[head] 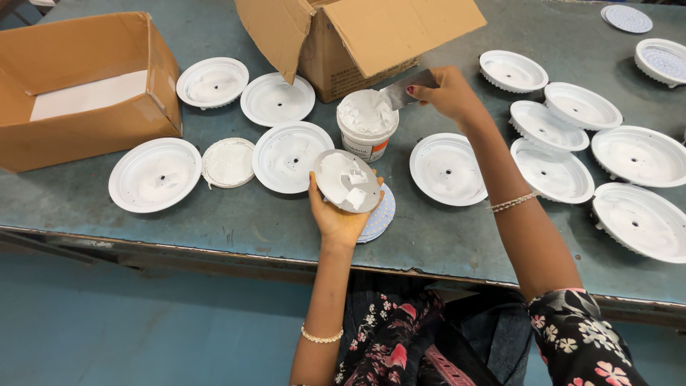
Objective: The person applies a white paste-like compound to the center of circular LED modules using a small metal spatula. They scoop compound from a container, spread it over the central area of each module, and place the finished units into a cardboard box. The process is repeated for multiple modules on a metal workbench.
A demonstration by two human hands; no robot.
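Paste [366, 111], white and thick, filled a small white tub [367, 132] that stood on the blue-grey tabletop [236, 214], just in front of an open cardboard box [357, 39]. The right hand [446, 93] hovered beside the tub's rim, its fingers [421, 91] closed around the handle end of a flat metal scraper [406, 91]; the blade tip reached over the paste, though contact could not be confirmed from this angle. The left hand [336, 214] was raised above the near edge of the tabletop, its fingers gripping a grey round disc [346, 180] from below, tilted toward the camera. The disc's upper face carried uneven smears and lumps of the white paste. Under that hand, a short stack of dotted round boards [381, 214] lay on the tabletop, mostly hidden.

White dish-shaped housings [154, 174] surrounded the work area: five to the left and centre, one just right of the tub, and a cluster of about seven further right, each lying open side up with a small central hole. Several showed a pale patch of paste inside. A smaller off-white round lid [228, 163] sat between two housings on the left. A second open cardboard box [78, 86] lay at the far left, holding a white sheet. One more dotted board [627, 18] rested at the far right corner.
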